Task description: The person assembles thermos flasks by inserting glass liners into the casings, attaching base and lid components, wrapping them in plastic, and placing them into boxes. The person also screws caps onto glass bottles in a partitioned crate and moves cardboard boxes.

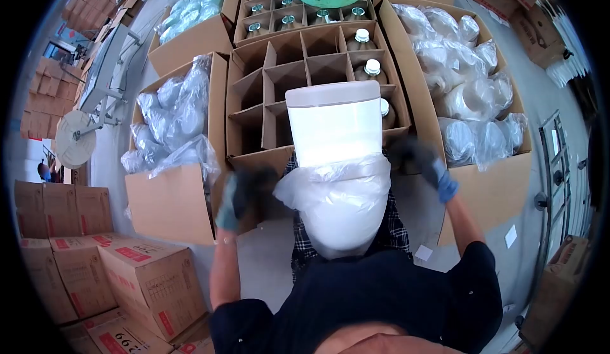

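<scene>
A white container with a grey-beige rim (pixel 333 122) stands upright between my hands, its lower part wrapped in clear plastic (pixel 343 182). To its left, my gloved left hand (pixel 248 192) is smeared by motion. My gloved right hand (pixel 416 160), also blurred, is to its right, near the box flap. Neither hand visibly touches the container, and the fingers of both are unclear. Behind it sits a divided cardboard box (pixel 279 77) with vacant compartments and white-capped bottles (pixel 372 68) down its right column.
Boxes of plastic-wrapped items flank the divided box at left (pixel 168 115) and right (pixel 470 87). Beyond it, a green bowl of white caps (pixel 327 1) rests on another bottle box. Closed cartons (pixel 149 278) are stacked at lower left. A metal rack (pixel 556 176) stands at right.
</scene>
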The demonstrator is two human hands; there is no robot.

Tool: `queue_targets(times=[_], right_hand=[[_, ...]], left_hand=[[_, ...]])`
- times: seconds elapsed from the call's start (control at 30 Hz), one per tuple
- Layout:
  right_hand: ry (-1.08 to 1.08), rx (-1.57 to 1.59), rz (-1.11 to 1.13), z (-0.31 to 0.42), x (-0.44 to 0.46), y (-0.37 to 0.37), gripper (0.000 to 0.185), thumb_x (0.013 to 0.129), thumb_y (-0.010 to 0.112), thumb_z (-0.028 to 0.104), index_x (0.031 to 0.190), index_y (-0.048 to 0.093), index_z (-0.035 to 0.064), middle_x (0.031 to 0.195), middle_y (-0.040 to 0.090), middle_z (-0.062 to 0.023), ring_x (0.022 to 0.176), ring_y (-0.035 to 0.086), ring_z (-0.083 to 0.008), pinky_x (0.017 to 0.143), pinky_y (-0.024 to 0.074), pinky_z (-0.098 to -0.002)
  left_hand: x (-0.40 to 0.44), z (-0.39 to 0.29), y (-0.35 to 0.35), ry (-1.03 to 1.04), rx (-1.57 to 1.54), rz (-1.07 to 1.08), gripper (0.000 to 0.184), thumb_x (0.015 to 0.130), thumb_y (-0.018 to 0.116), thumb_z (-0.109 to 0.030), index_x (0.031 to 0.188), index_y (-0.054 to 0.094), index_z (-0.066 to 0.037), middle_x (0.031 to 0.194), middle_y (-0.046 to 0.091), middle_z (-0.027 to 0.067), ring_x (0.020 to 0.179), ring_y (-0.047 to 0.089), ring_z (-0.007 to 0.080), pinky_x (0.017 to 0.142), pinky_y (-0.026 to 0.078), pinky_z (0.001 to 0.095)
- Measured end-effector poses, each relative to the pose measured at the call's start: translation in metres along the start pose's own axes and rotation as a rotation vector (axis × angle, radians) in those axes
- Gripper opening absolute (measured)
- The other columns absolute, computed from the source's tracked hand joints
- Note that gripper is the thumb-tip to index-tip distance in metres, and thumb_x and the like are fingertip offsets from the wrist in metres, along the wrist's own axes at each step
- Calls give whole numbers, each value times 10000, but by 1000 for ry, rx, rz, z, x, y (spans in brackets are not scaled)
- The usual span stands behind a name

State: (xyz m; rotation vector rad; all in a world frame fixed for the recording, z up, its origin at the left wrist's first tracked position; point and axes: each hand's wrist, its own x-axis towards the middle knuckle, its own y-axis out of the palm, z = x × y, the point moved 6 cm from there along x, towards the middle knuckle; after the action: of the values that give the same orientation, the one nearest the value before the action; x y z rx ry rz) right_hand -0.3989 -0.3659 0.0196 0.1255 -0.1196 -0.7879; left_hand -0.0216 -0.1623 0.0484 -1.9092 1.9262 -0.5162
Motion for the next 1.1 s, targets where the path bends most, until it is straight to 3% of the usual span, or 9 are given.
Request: queue_targets(times=[0.2,0.27,0.47,0.53,0.7,0.8,0.9,1.03,1.1], right_hand=[[-476,-568,-72,172,103,111,334,858,637,124,1183,595,59,1179,594,-138,1155,523,-272,999,414,-346],[-515,-910,79,155,129,120,304,863,635,139,1153,616,49,1163,605,-124,1143,532,-264,990,419,-342],[-374,-382,11,119,137,49,310,880,592,165,1155,613,24,1129,611,-116,1085,568,-229,942,430,-328],[-646,-632,169,147,133,94,384,837,644,177,1188,592,30,1147,609,-127,1113,553,-261,983,400,-354],[-183,-134,51,106,140,28,416,823,667,160,1207,586,23,1196,601,-122,1119,555,-215,989,412,-358],[-414,-272,400,145,145,93,568,800,632,355,1214,559,-28,1231,576,-132,1164,525,-223,969,415,-353],[-835,-421,-89,105,194,58,561,877,601,322,1341,440,51,1232,567,-89,1099,544,-197,962,419,-342],[-127,79,-172,53,273,29,510,905,569,335,1340,453,95,1367,429,-99,1226,439,-221,999,385,-371],[-628,-696,-280,108,232,62,624,804,642,368,1340,456,109,1331,439,-138,1186,449,-307,979,380,-447]], left_hand=[[174,-27,19,-35,-1171,-234,473,996,381,-345,1369,418,-56,1348,488,81,1162,518,195,1022,394,311],[181,-17,27,168,-960,-302,397,991,422,-268,1309,479,-37,1215,572,76,1064,559,185,959,440,304],[148,-93,-16,258,-724,-680,403,996,411,-280,1252,511,15,1144,601,117,1023,599,194,909,475,345],[142,-63,8,131,-734,-664,480,981,423,-332,1332,441,-5,1261,538,125,1174,513,223,1022,393,370],[120,-103,-32,530,-1126,-483,479,933,489,-357,1259,504,-7,1201,569,160,1159,520,264,1054,360,410],[149,-137,-16,431,-397,-273,546,900,510,-359,1280,480,31,1225,569,160,1174,512,257,1047,346,373],[168,-162,-25,268,-417,-420,406,825,632,-197,1137,560,54,1112,596,115,1023,558,201,920,423,321],[210,-141,-43,145,-631,-533,306,793,648,-61,1076,595,41,908,624,49,833,577,113,760,453,236],[225,-95,-40,64,-752,-628,240,803,647,-76,1013,612,35,871,626,51,794,566,93,688,451,222]])
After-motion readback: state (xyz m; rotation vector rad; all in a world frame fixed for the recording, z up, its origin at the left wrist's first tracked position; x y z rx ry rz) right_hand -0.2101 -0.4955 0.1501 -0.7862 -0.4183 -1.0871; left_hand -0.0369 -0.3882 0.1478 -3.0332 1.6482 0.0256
